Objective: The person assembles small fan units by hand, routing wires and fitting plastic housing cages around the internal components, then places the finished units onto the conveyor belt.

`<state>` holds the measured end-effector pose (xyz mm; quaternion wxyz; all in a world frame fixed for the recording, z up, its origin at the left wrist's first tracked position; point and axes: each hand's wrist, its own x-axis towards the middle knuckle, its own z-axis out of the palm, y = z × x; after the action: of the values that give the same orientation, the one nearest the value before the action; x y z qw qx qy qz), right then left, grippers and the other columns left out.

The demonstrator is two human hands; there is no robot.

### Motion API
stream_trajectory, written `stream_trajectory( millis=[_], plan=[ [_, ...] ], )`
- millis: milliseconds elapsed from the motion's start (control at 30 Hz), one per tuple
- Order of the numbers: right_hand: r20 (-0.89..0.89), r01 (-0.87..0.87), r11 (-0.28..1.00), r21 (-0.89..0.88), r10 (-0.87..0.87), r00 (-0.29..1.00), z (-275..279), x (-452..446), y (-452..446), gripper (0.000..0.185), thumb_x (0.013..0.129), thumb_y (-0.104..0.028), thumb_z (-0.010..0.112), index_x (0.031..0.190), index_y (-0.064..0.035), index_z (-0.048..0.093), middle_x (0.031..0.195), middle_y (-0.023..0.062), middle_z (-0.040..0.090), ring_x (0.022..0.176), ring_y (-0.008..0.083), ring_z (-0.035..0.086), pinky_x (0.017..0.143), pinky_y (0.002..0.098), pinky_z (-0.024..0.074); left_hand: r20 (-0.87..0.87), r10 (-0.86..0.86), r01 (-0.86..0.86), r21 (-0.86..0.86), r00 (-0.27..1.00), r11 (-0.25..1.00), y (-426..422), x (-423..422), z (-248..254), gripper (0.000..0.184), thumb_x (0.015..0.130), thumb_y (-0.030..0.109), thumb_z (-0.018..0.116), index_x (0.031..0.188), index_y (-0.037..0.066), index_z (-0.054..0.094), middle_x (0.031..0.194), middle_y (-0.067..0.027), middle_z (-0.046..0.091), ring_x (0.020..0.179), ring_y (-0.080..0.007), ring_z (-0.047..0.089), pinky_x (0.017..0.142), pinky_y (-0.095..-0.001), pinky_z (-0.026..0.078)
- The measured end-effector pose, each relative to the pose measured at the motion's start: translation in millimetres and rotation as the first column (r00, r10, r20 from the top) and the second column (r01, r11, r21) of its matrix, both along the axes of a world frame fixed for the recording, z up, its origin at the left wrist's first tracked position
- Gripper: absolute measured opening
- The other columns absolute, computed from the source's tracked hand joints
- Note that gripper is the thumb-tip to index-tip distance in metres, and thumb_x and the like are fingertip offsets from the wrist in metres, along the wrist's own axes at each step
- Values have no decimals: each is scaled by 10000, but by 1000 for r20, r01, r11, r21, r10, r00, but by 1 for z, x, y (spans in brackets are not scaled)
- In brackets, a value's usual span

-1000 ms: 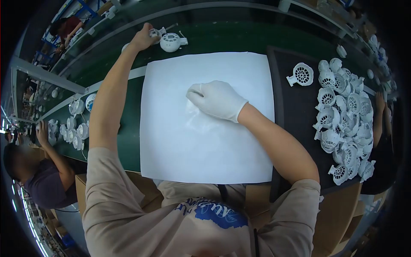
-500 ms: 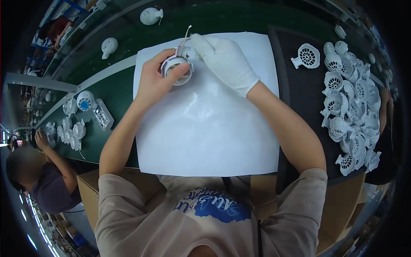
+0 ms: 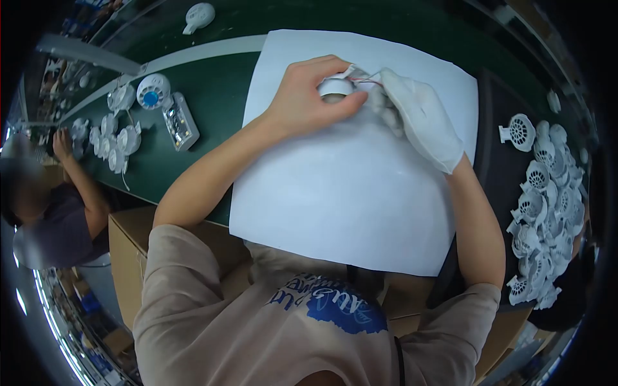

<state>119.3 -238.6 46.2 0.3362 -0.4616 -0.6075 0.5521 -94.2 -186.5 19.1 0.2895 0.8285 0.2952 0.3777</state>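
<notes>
My bare left hand (image 3: pixel 301 98) is closed around a small white round plastic housing (image 3: pixel 335 87), thumb along its near side and fingers behind it. Thin wires (image 3: pixel 368 80), one of them red, run from the housing toward my right hand (image 3: pixel 421 114). That hand wears a white glove, and its fingertips pinch the wires just right of the housing. Part of the housing is hidden by my left fingers. Both hands are over the far half of a white sheet (image 3: pixel 335 212).
Grilled white housings (image 3: pixel 547 212) are heaped on a black mat (image 3: pixel 490 128) at right, a single housing (image 3: pixel 518 132) beside them. At left are a blue-centred round part (image 3: pixel 153 92), a clear-topped box (image 3: pixel 180 122) and several white parts (image 3: pixel 116 141). A co-worker (image 3: pixel 61 212) sits at far left.
My view has turned, so the scene sits differently. The housing is tilted another way in my left hand. My right hand has come lower beside it, with its fingers curled, still at the wires.
</notes>
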Motion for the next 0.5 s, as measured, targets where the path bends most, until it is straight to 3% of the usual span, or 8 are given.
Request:
stream_trajectory(
  millis=[33, 133, 167, 267, 300, 400, 500],
  plan=[
    [2, -18, 1000, -8, 18, 1000, -1, -5, -2, 344, 1021, -338, 503, 868, -49, 611, 704, -21, 495, 628, 82, 431, 590, 231, 356, 2, 18, -18, -8, 1000, 1000, 0, -2, -2, 287, 770, 235, 745, 934, 9, 675, 926, -97, 702, 808, -229, 669, 723, -297, 520],
    [69, 180, 948, 262, -204, 976, -4, -16, -5, 333, 1018, -316, 535, 838, -45, 609, 691, -28, 499, 599, 61, 430, 567, 213, 345, 7, -6, 5, 171, 1000, 985, 4, -4, -8, 250, 746, 191, 747, 908, 16, 673, 943, -91, 705, 808, -245, 668, 714, -299, 532],
    [76, 167, 952, 256, -192, 978, -5, -18, -5, 333, 1018, -316, 535, 838, -45, 609, 691, -28, 499, 599, 61, 430, 567, 213, 345, 12, 6, -8, 164, 1000, 986, 6, -4, -9, 250, 746, 191, 747, 908, 16, 673, 943, -91, 705, 808, -245, 668, 714, -299, 532],
    [163, 226, 820, 526, -358, 919, -6, -21, -7, 323, 1000, -279, 576, 794, -33, 616, 683, -27, 522, 583, 48, 432, 553, 212, 351, 54, -31, 2, 465, 998, 885, 13, -3, -10, 223, 720, 151, 748, 886, 24, 672, 936, -87, 697, 795, -252, 665, 684, -310, 544],
    [172, 219, 823, 525, -355, 919, -5, -22, -8, 323, 1000, -279, 576, 794, -33, 616, 683, -27, 522, 583, 48, 432, 553, 212, 351, 62, -28, -4, 461, 998, 887, 14, -2, -12, 223, 720, 151, 748, 886, 24, 672, 936, -87, 697, 795, -252, 665, 684, -310, 544],
    [113, 412, 850, 328, -468, 876, -1, -28, -13, 345, 993, -279, 591, 765, -22, 624, 693, -19, 547, 599, 41, 457, 561, 212, 365, 67, -86, 39, 517, 994, 855, 16, -2, -16, 210, 705, 130, 743, 881, 43, 671, 929, -73, 682, 768, -236, 662, 644, -314, 545],
    [57, 369, 848, 379, -420, 906, 0, -30, -15, 348, 989, -284, 596, 759, -25, 631, 695, -12, 558, 601, 40, 475, 564, 212, 371, 28, -33, 17, 435, 999, 900, 15, -7, -16, 210, 708, 131, 743, 888, 53, 668, 930, -64, 675, 758, -228, 659, 632, -313, 542]
  ],
)
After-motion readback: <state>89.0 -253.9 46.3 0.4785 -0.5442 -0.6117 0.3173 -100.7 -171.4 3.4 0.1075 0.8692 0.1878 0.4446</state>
